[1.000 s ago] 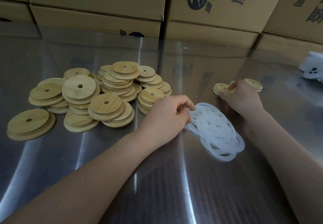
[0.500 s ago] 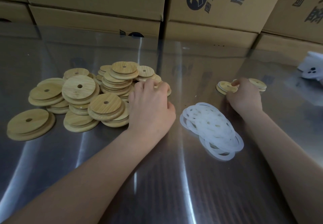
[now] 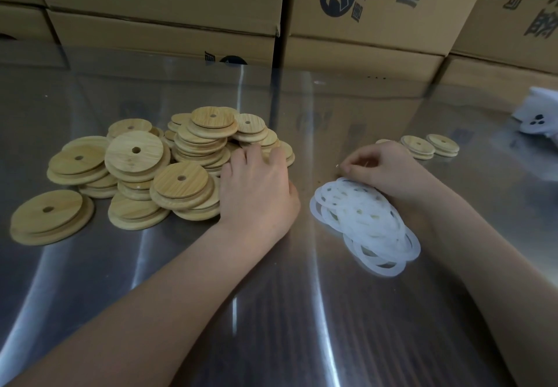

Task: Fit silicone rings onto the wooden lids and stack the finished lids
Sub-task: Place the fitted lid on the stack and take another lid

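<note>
A loose pile of round wooden lids (image 3: pixel 136 157), each with a small centre hole, lies on the left of the steel table (image 3: pixel 271 311). My left hand (image 3: pixel 256 187) rests palm down on the pile's right side, fingers curled over the far edge of a lid it mostly hides. A heap of translucent white silicone rings (image 3: pixel 365 220) lies at centre right. My right hand (image 3: pixel 383 169) sits at the heap's far edge, thumb and forefinger pinched on the top ring's rim. Two finished lids (image 3: pixel 418 146) (image 3: pixel 442 144) lie behind it, and a third lid (image 3: pixel 383 142) peeks out above the knuckles.
Stacked cardboard boxes (image 3: pixel 377 24) with dark print wall off the table's far edge. A white crumpled object (image 3: pixel 537 117) with dark spots lies at the far right. One separate lid stack (image 3: pixel 51 217) sits at the left, near the table's edge.
My left hand left the ring heap and went left onto the lid pile. My right hand drew back from the finished lids to the far edge of the rings.
</note>
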{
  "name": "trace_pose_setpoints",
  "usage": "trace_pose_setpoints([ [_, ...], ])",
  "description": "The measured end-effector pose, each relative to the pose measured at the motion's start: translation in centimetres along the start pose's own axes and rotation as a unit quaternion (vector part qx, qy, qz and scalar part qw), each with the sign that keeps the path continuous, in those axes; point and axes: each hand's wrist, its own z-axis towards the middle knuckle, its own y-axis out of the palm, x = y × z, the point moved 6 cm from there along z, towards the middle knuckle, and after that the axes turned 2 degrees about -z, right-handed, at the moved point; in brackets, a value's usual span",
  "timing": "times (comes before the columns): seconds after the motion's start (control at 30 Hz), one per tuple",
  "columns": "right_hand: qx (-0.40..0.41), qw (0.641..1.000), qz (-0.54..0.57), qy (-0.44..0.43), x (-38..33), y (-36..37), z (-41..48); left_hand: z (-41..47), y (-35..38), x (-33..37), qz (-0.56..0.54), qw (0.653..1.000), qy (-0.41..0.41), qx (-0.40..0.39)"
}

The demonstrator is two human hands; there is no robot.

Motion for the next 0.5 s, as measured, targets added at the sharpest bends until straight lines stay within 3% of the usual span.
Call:
trace_pose_setpoints([
  [0.17,-0.057,0.998,-0.008,0.0,-0.3,0.5,-0.1,0.1,0.3,0.1,-0.016,1.0,0.012,-0.006],
  [0.5,-0.082,0.995,-0.021,-0.043,-1.2,0.3,-0.5,0.0,0.1,-0.1,-0.071,0.997,-0.003,-0.003],
])
